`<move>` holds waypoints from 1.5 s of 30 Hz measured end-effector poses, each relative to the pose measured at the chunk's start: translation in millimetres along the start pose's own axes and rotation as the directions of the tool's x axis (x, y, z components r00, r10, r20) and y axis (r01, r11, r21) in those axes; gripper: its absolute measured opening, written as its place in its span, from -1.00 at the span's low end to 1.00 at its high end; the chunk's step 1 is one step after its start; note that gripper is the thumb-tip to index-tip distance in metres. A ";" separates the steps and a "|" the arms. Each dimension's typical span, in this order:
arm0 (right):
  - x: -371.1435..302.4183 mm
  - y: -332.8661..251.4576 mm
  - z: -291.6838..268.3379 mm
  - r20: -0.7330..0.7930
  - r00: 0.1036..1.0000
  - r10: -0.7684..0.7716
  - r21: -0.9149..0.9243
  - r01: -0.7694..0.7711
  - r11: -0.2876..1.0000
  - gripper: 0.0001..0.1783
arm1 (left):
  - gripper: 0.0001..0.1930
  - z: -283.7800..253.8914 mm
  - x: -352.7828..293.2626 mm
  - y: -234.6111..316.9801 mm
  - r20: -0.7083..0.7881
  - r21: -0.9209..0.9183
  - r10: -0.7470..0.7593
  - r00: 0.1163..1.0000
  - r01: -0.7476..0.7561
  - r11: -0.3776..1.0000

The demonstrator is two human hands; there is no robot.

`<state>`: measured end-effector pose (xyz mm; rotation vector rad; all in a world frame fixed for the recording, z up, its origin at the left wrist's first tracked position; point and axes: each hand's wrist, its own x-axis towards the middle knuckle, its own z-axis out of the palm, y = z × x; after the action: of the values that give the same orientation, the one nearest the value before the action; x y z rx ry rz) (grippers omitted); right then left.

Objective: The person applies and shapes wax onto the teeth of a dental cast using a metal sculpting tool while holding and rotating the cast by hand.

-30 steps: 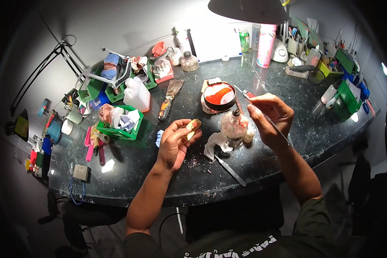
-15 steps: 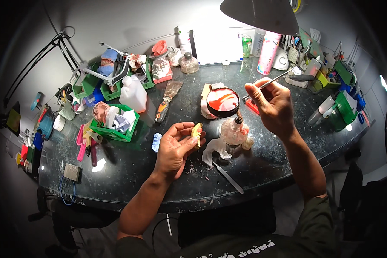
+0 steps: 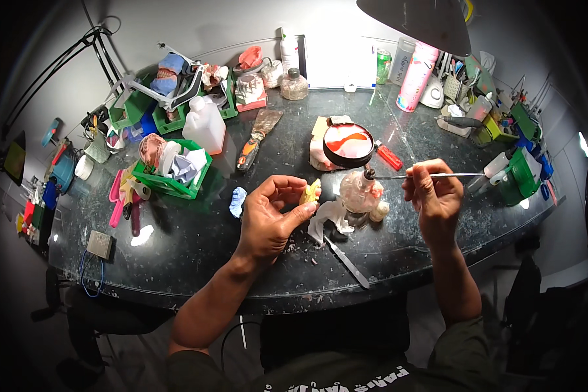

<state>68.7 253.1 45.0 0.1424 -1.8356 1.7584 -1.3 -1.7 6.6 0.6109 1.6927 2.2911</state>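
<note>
Between the thumb and fingers of my left hand (image 3: 271, 212) is a small yellow dental cast (image 3: 311, 192), held above the bench. My right hand (image 3: 434, 196) pinches a thin metal wax spatula (image 3: 460, 174), held level. Its tip reaches left to the neck of a round glass spirit burner (image 3: 359, 193); whether it touches is too small to tell. Any flame is not visible. Just behind the burner, a round black-rimmed tin (image 3: 348, 145) of red and pink wax stands tilted. A crumpled white cloth (image 3: 325, 219) and a knife (image 3: 348, 262) lie in front.
A red lighter (image 3: 389, 157) lies right of the tin. At left are a scraper (image 3: 258, 140), a blue lump (image 3: 237, 202), a green bin (image 3: 193, 186) and a white jug (image 3: 204, 126). A lamp shade (image 3: 418, 23) hangs overhead at the back right.
My right hand has come down toward me, bringing the spatula from above the wax tin to the burner's neck. The left hand, with the yellow cast, has shifted slightly.
</note>
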 end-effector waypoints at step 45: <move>-47.6 14.2 50.7 0.292 0.916 -0.274 0.060 0.268 0.961 -0.69 | -0.72 5.7 -11.8 9.2 0.111 -0.271 -0.269 0.957 0.290 0.918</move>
<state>84.3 192.2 12.1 0.6719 -1.8960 1.6240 12.4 -4.6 14.4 0.3574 1.2868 2.2164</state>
